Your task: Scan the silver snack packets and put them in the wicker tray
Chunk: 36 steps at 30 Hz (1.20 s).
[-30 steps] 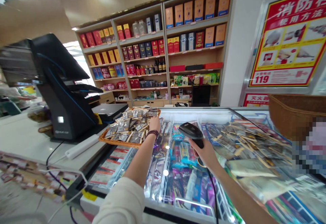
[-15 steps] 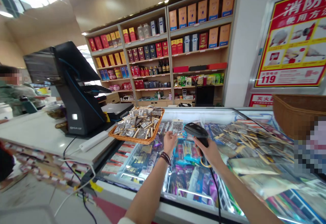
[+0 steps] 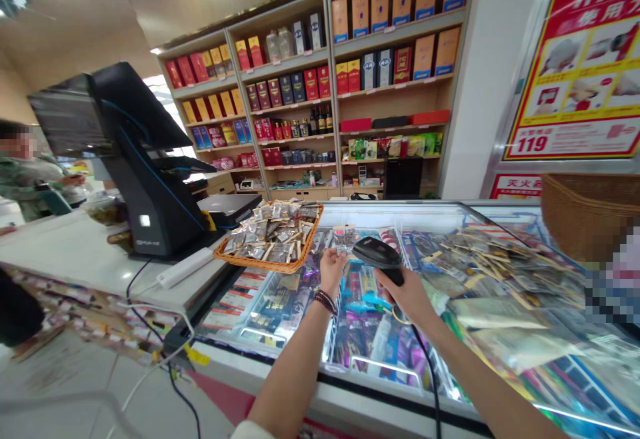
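Observation:
My right hand (image 3: 413, 296) is wrapped round the grip of a black barcode scanner (image 3: 377, 254), whose cable hangs down over the freezer front. The scanner's head points left, toward my left hand (image 3: 333, 269). Between the fingertips of that hand is a small clear packet (image 3: 345, 234) with a pale top strip, held upright close to the scanner. A beaded bracelet circles my left wrist. Both hands are above the glass top of a chest freezer (image 3: 370, 207) with packaged goods inside. Just left of them, a wicker tray (image 3: 300, 260) is heaped with similar small packets.
At left a black register terminal (image 3: 145, 179) stands on a white counter (image 3: 95, 286). Loose packets (image 3: 500, 262) lie spread over the freezer's right side, near a brown basket (image 3: 585, 212). Shelves of boxed bottles line the back wall. A person (image 3: 30, 179) is at far left.
The packet and scanner have shifted slightly left in view, the scanner's head now nearer the packet. The camera view has tilted a little; both grips stay the same.

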Each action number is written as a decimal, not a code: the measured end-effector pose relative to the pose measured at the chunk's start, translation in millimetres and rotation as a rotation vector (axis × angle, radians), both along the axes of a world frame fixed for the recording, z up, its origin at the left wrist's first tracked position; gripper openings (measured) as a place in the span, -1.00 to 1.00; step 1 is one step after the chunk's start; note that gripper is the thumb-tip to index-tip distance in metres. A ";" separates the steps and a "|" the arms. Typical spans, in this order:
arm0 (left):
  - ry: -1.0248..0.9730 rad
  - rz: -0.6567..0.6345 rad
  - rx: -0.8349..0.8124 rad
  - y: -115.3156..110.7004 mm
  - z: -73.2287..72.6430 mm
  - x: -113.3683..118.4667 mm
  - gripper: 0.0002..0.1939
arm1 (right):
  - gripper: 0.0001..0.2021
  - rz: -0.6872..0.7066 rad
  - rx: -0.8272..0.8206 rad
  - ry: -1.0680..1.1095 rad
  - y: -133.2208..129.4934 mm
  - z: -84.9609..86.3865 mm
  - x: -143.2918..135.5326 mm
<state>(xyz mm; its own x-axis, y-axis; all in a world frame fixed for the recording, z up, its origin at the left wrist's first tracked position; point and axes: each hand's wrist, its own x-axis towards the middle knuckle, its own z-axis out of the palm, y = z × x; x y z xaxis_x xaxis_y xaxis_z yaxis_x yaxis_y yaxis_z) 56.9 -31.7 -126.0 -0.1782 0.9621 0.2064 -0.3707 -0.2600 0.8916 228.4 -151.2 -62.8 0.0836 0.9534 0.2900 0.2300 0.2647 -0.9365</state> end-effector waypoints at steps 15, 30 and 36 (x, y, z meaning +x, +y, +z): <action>0.102 0.137 -0.087 7.2 5.9 11.6 -0.66 | -0.48 -0.007 -0.010 0.113 7.3 5.4 29.9; 0.317 -0.361 -0.145 9.7 51.8 213.0 -0.89 | -0.48 -0.403 0.026 0.163 -50.8 43.8 176.8; 0.842 -0.503 0.091 -17.8 44.8 208.8 -0.86 | -0.50 -0.428 0.019 0.148 -58.2 40.9 178.3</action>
